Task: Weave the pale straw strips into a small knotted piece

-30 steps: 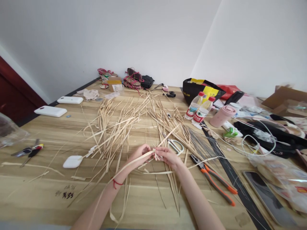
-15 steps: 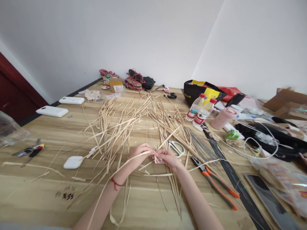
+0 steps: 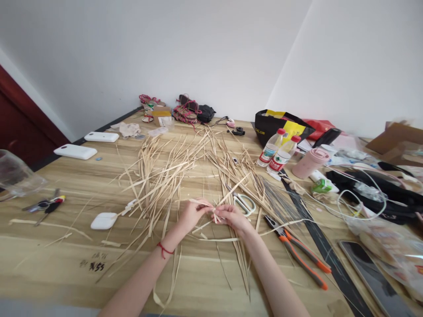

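**Both hands pinched on straw strips, mid-bench**

Near edge: both forearms come in from the bottom, with a red string bracelet (image 3: pixel 164 249) on the left wrist. A long strip tail (image 3: pixel 172 281) curls on the bench (image 3: pixel 66 281) just beside the left forearm.

Left hand (image 3: pixel 191 214) and right hand (image 3: pixel 233 216) meet fingertip to fingertip. Both are closed in a tight pinch on the held strips (image 3: pixel 214 212).
- Look: flat, narrow, pale tan straw, a few pieces crossing at the pinch with the ends sticking out.
- Position: just above the bench, centre of view.
- Can't tell if they're knotted or only crossed.

Right of the right hand: white-handled scissors (image 3: pixel 244 202), then orange-handled pliers (image 3: pixel 297 252), with a long black bar (image 3: pixel 317 229) alongside. A phone (image 3: pixel 373 275) lies at the near right. To the left are a white earbud case (image 3: pixel 103 220) and, further out, keys (image 3: pixel 44 205).

Behind the hands: a loose straw pile (image 3: pixel 165 171) in the same tan, fanned across the middle of the bench.

Containers:
- Clear plastic container (image 3: pixel 16 176), left edge: contents unreadable.
- Clear plastic bag (image 3: pixel 390 242), right: brownish stuff inside, blurred.
- Two red-capped plastic bottles (image 3: pixel 270 148) side by side: can't tell the fill level.
- Pink tumbler (image 3: pixel 309 162) beside them: lid on.
- Black-and-yellow bag (image 3: pixel 280 125) behind the bottles: top open, inside hidden.
- Cardboard box (image 3: pixel 396 136), far right: flaps open, inside not visible.

Far left: two white power banks (image 3: pixel 75 151).
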Demonstrator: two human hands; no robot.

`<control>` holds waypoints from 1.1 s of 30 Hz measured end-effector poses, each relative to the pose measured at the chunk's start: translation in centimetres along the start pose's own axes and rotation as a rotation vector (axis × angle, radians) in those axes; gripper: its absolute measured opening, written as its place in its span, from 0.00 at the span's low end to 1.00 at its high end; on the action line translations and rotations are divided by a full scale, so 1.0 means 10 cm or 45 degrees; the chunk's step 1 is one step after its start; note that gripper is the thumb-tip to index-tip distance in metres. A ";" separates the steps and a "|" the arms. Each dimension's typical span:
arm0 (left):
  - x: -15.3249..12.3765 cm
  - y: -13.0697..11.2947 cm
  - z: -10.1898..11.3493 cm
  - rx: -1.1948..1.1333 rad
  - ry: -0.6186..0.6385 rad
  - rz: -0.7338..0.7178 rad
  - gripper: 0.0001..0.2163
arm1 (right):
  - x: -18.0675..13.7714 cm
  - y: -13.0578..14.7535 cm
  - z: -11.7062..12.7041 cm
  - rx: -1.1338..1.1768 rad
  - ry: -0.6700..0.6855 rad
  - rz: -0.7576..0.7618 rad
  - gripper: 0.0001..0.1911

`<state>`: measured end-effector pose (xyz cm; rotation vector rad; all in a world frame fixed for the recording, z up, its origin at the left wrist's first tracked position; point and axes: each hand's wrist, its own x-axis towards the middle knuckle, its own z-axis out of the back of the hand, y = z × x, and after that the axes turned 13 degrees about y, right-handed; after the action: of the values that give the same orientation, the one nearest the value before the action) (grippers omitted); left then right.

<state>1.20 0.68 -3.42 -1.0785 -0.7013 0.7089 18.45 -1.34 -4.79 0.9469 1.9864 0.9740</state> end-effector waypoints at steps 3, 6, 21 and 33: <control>0.00 0.04 -0.02 -0.011 -0.008 0.016 0.05 | 0.00 0.00 -0.01 -0.024 0.003 0.008 0.16; 0.00 0.06 -0.04 0.084 -0.043 -0.007 0.05 | 0.00 0.00 -0.03 -0.078 0.004 -0.002 0.16; -0.02 0.16 -0.13 -0.482 -0.073 0.320 0.15 | -0.03 -0.01 -0.15 -0.185 0.073 0.023 0.20; 0.03 0.19 -0.10 -0.705 -0.194 0.351 0.25 | 0.01 0.01 -0.05 -0.365 0.007 0.076 0.19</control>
<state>1.86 0.92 -5.44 -1.6627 -0.9198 0.8635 18.04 -1.39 -4.55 0.8463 1.7703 1.2562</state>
